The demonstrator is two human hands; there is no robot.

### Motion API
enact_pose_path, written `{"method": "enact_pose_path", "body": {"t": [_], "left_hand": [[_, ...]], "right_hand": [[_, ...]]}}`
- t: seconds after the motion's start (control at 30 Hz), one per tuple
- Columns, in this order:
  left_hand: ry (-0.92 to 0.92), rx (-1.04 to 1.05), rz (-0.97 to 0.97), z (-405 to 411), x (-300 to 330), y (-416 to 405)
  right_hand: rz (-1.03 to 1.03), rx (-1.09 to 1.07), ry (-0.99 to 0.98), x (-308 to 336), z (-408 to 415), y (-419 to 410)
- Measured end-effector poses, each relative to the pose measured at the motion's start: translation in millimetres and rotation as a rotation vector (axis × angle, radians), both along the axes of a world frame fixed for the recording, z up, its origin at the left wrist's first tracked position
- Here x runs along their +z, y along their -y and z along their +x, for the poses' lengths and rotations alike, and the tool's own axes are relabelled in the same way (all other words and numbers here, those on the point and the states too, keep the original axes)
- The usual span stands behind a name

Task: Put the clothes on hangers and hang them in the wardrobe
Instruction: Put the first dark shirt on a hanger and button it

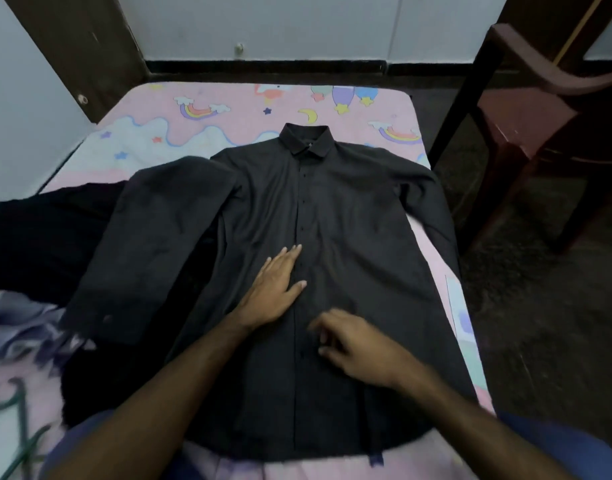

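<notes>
Shirt (332, 209) lies buttoned and spread flat on the bed (228, 109) under both my hands. My left hand (275, 289) presses it, fingers straight; my right hand (353, 344) hovers beside, fingers loosely curled (blurred, holding nothing). Green hangers (17, 427) lie far left of my left hand.

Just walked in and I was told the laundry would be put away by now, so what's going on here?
A person is working on a dark button-up shirt spread face up on the bed. The left hand presses flat on its front beside the button line, while the right hand, blurred, has its fingers curled at the placket lower down. More dark clothes are piled at the left, and green hangers lie at the near left corner. Nothing is on a hanger yet.
</notes>
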State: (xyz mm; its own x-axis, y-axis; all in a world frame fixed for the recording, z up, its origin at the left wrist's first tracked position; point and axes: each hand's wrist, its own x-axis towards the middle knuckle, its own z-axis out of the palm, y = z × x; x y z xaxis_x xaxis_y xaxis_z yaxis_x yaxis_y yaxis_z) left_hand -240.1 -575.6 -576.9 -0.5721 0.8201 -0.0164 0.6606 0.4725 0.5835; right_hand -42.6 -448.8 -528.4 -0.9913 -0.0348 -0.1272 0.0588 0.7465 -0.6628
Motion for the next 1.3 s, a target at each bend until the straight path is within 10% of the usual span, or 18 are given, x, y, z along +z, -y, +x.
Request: {"method": "enact_pose_path", "body": {"t": [0.23, 0.53, 1.1, 1.3], "left_hand": [[-0.069, -0.083, -0.063, 86, 25, 80], [0.354, -0.075, 0.263, 142, 20, 96], [-0.073, 0.162, 0.168, 130, 6, 58], [0.436, 0.346, 0.236, 121, 14, 54]], "right_hand": [[0.039, -0.139, 0.033, -12, 40, 38], [0.158, -0.584, 0.109, -13, 32, 78], [-0.771, -0.804, -0.046, -21, 45, 46], [-0.837, -0.875, -0.051, -17, 44, 46]]}}
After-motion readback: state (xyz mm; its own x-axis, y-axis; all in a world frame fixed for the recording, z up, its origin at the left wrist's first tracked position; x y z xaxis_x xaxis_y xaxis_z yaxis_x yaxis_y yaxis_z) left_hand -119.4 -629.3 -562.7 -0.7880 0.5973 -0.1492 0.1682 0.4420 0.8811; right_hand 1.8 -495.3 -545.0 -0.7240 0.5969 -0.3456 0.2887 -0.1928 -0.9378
